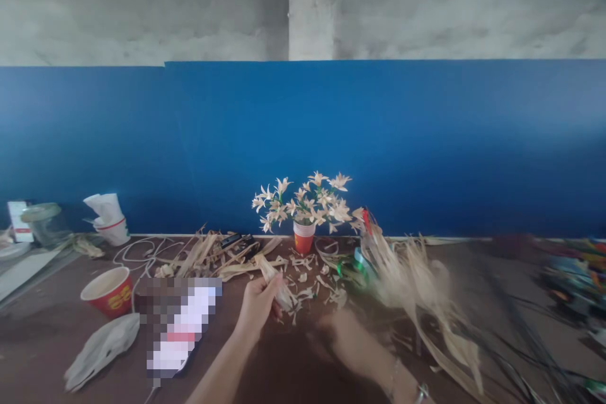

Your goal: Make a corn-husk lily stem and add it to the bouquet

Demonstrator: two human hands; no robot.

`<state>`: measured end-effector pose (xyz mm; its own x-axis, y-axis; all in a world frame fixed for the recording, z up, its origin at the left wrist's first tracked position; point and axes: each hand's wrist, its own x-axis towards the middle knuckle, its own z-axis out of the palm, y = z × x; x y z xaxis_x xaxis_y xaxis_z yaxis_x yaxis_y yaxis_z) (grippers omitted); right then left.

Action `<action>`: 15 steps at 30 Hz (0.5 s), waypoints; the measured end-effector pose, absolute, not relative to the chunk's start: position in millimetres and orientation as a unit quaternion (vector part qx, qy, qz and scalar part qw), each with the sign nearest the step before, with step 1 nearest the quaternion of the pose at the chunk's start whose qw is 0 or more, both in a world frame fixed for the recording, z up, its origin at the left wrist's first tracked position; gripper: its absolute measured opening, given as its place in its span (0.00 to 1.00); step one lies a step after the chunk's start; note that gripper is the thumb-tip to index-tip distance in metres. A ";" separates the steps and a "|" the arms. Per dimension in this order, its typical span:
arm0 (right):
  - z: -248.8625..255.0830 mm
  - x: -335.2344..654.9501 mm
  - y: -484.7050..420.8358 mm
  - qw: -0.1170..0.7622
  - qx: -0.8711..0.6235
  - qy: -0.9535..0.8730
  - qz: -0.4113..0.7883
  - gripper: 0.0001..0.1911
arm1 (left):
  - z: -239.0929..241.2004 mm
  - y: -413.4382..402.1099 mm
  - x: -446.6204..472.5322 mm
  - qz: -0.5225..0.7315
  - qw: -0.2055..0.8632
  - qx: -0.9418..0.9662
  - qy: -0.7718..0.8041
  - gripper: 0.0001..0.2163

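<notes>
My left hand (258, 303) is closed around a pale dried corn husk (284, 293), held low over the tabletop. To its right, my right hand (345, 331) is smeared by motion, and its fingers cannot be made out. Small husk scraps (310, 290) lie scattered between and beyond the two hands. Behind them stands a red paper cup (303, 241) holding a bunch of cream husk flowers (312, 202) on green stems. A large bundle of long dried husks (402, 271) spreads on the table to the right of my right hand.
At left are a red paper cup (108, 293), a loose husk (101, 350), a pixelated phone-like object (182, 328) and a white cable (142, 252). More husk strips (203, 255) lie further back. A blue partition (303, 126) borders the brown table (284, 372). Blurred clutter (577, 278) sits far right.
</notes>
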<state>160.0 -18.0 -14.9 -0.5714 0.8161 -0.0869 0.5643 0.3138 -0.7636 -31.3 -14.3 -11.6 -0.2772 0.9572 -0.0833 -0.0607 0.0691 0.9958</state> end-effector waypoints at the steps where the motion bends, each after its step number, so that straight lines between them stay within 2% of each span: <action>1: -15.1 160.0 -17.7 0.161 -0.434 -0.798 0.387 0.07 | -11.2 -14.4 -31.1 0.565 0.456 0.388 0.568 0.21; 15: -6.4 153.7 -22.2 0.186 -0.465 -0.779 0.376 0.07 | -12.9 -17.8 -22.4 0.631 0.452 0.322 0.542 0.24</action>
<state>153.7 -22.2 -6.4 -0.4975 0.8654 -0.0600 0.5857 0.2842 -0.7591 -22.4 -17.8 -12.9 -0.3841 0.9195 -0.0835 -0.2207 -0.0037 0.9753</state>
